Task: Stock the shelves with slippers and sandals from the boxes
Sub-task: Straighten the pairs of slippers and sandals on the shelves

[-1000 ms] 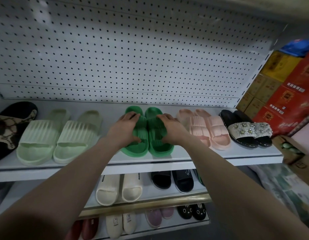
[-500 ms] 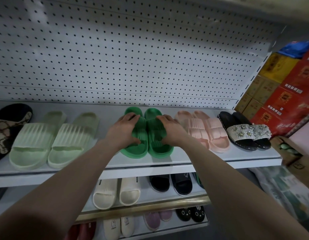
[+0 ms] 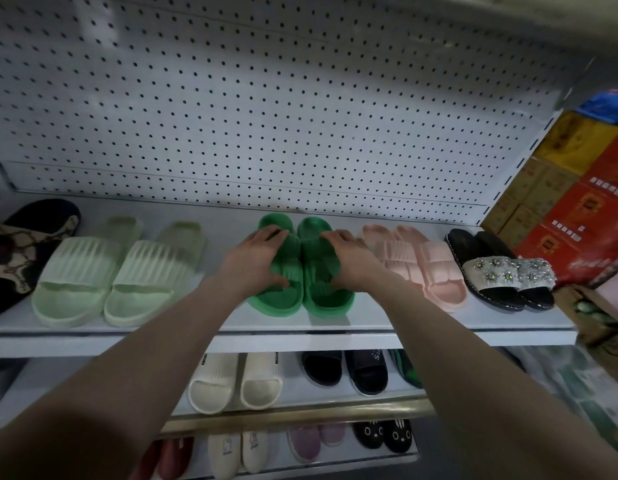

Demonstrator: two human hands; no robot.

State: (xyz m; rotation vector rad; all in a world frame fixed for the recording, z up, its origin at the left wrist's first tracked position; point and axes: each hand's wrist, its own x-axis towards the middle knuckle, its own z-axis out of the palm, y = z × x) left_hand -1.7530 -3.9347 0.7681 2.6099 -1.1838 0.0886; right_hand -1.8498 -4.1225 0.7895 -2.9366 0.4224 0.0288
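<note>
A pair of bright green slides stands side by side in the middle of the top white shelf (image 3: 369, 323), toes toward me. My left hand (image 3: 255, 261) grips the strap of the left green slide (image 3: 276, 299). The right green slide (image 3: 330, 296) has my right hand (image 3: 349, 258) closed over its strap. Both soles rest on the shelf.
On the same shelf lie pale green slides (image 3: 103, 278) to the left, a dark patterned slipper (image 3: 13, 258) at far left, pink slides (image 3: 428, 265) and black jewelled sandals (image 3: 504, 271) to the right. Lower shelves hold cream, black and purple slippers. Red and yellow cartons (image 3: 577, 209) stack at right.
My hands stay on the green slides, which sit in nearly the same spot. The view has shifted slightly.
</note>
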